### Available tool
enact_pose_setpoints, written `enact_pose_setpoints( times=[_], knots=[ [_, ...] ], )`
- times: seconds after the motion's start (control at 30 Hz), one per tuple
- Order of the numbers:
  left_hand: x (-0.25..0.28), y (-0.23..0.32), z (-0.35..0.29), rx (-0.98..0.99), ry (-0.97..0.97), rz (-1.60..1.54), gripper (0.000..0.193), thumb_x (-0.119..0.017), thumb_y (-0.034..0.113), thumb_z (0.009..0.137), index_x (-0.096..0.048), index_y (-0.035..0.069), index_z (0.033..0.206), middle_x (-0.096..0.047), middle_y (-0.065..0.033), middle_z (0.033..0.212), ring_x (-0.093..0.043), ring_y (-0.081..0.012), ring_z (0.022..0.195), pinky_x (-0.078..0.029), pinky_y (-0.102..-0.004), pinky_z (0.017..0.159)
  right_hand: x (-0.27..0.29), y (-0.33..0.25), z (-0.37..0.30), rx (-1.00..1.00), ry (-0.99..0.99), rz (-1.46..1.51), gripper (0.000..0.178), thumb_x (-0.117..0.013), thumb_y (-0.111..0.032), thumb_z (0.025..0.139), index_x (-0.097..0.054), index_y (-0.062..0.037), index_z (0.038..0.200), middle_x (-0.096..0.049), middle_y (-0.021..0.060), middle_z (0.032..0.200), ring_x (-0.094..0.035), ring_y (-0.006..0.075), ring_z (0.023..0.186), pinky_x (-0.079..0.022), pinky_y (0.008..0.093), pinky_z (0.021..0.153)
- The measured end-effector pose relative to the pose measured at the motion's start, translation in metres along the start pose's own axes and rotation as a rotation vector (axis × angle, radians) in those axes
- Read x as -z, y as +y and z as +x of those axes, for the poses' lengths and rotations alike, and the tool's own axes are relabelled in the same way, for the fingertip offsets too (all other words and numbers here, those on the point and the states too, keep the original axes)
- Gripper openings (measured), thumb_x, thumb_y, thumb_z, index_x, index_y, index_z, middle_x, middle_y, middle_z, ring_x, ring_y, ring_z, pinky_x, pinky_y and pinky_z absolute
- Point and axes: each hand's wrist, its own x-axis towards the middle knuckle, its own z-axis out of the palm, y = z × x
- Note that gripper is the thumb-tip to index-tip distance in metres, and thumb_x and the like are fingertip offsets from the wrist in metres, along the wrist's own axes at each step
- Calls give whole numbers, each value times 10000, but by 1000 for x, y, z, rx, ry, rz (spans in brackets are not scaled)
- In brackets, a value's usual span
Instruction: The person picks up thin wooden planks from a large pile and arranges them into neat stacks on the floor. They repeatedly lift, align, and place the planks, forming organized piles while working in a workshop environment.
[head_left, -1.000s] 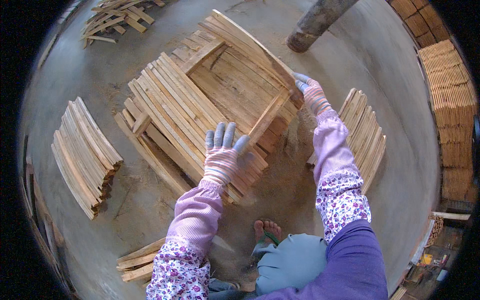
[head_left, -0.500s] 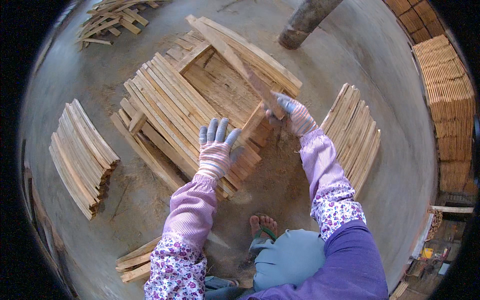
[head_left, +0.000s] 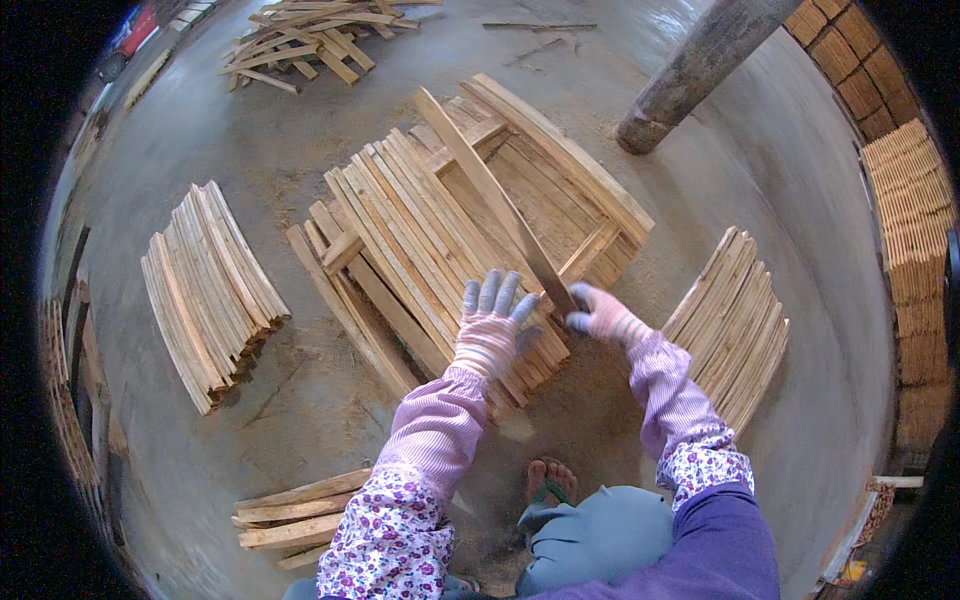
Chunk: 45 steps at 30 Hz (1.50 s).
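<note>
My right hand [head_left: 608, 316], in a striped glove with grey fingertips, grips the near end of a long wooden slat [head_left: 492, 196]. The slat is raised at a slant over the open part of a low wooden stack [head_left: 598, 250]. Side by side across the left part of that stack lies a row of similar slats [head_left: 400, 235]. Over the near ends of this row is my left hand [head_left: 490, 328], gloved alike, its fingers spread and nothing in them. Whether its palm touches the wood I cannot tell.
Bundles of slats lie on the concrete floor at the left [head_left: 210, 290] and right [head_left: 735, 325]. A few loose pieces [head_left: 300, 510] are at the lower left, beside my left arm. Beyond stand a heap of boards [head_left: 310, 40] and a round post [head_left: 700, 80].
The view has shifted, so the scene sits lower and further right. My right hand has brought the slat leftward and nearer, closer to the row. My left hand stays over the row's near ends.
</note>
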Motion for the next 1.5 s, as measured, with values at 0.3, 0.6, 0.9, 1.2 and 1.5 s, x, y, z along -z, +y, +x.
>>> enact_pose_setpoints(
  times=[0.3,0.6,0.9,1.2,1.5],
  knots=[
    [14,-6,-5,87,-186,19,646,-600,545,886,-507,231,1443,-254,-150,1624,-183,-382,1510,-79,-593,1218,-14,-255,128,620,610,-52,686,-694,-170,836,-415,-74,1455,-514,195,1422,-530,369,1283,-446,524,1042],
    [2,6,2,8,30,-60,582,-610,528,895,-539,269,1411,-334,-144,1590,-281,-403,1461,-151,-583,1201,87,-36,100,-511,805,-676,850,-644,-409,896,-211,-166,1586,-281,172,1620,-298,371,1480,-241,525,1202],
    [15,-3,-6,41,-18,-64,579,-616,520,890,-537,264,1404,-336,-153,1588,-278,-412,1462,-175,-600,1190,81,-65,99,-536,612,-884,864,-690,-502,862,-280,-193,1557,-319,164,1584,-288,361,1474,-244,570,1177],
    [14,-1,-4,32,-21,-46,609,-590,557,908,-512,246,1425,-328,-147,1587,-237,-386,1490,-123,-581,1214,106,-67,109,-641,530,-742,951,-731,-477,833,-185,-298,1591,-279,168,1619,-252,369,1501,-173,577,1208],
    [16,-3,-7,26,-14,-35,619,-636,520,869,-521,252,1415,-359,-154,1571,-293,-411,1456,-185,-586,1193,33,-52,55,-111,681,-1019,569,-649,-277,839,-558,-195,1395,-497,208,1440,-470,427,1328,-362,529,1111]
  ],
)
